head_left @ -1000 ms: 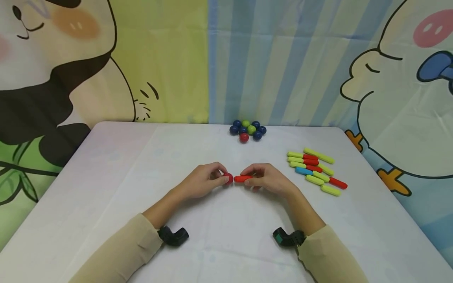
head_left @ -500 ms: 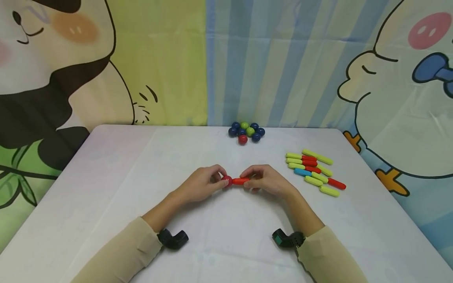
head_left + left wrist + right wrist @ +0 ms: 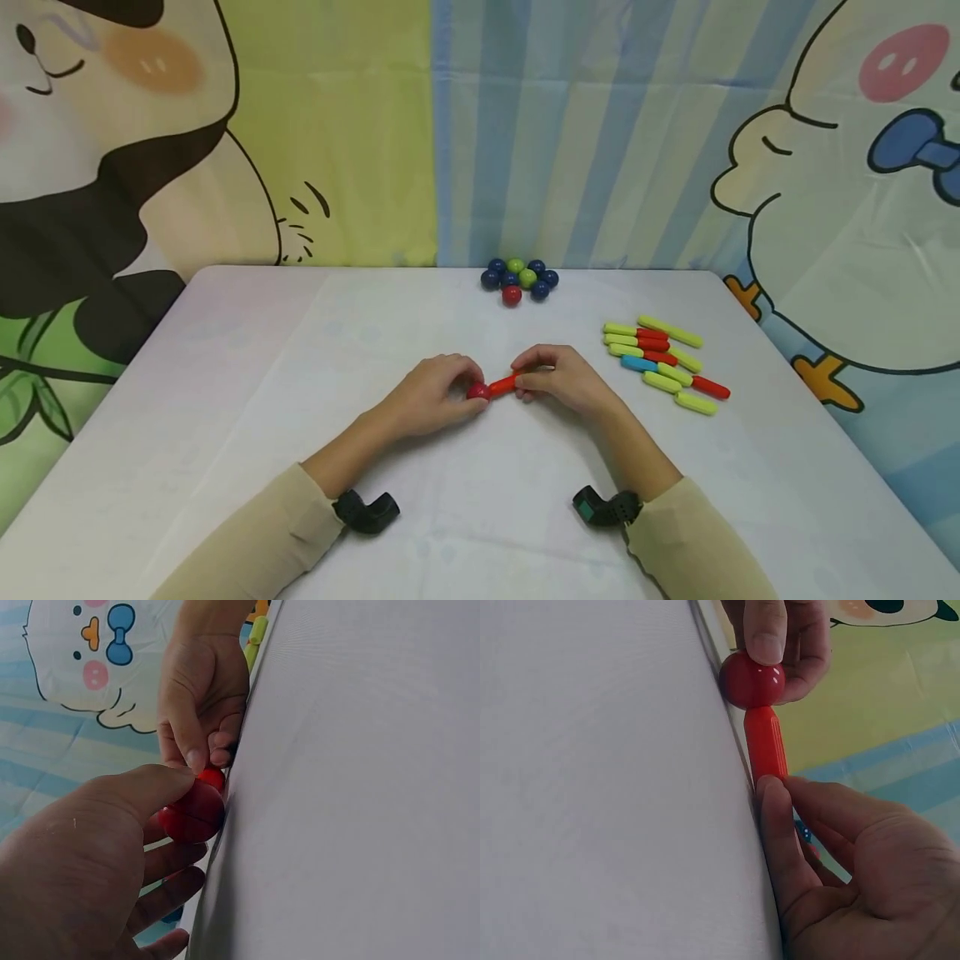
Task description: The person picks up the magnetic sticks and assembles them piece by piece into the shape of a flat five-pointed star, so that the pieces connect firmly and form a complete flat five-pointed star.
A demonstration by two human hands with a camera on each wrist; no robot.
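Observation:
My left hand (image 3: 427, 398) pinches a dark red ball (image 3: 744, 682) between thumb and fingers, low over the middle of the table. Opposite it, my right hand (image 3: 564, 382) holds the far end of a short orange-red stick (image 3: 765, 742) with thumb and fingertips. Ball and stick touch end-on in the right wrist view; whether they are joined inside cannot be told. From the head, the stick slants, its right end farther from me than the ball. In the left wrist view, the ball (image 3: 193, 813) hides most of the stick.
At the table's back edge sits a cluster of dark blue, green and red balls (image 3: 512, 296). Several yellow, red and blue sticks (image 3: 660, 382) lie in rows to the right, beyond my right hand. A printed cartoon curtain (image 3: 337, 125) hangs behind the white table (image 3: 300, 333).
The small gap between ball and stick has closed. The stick has gone from level to slanted, its right end swinging away from me, and the ball has shifted slightly left.

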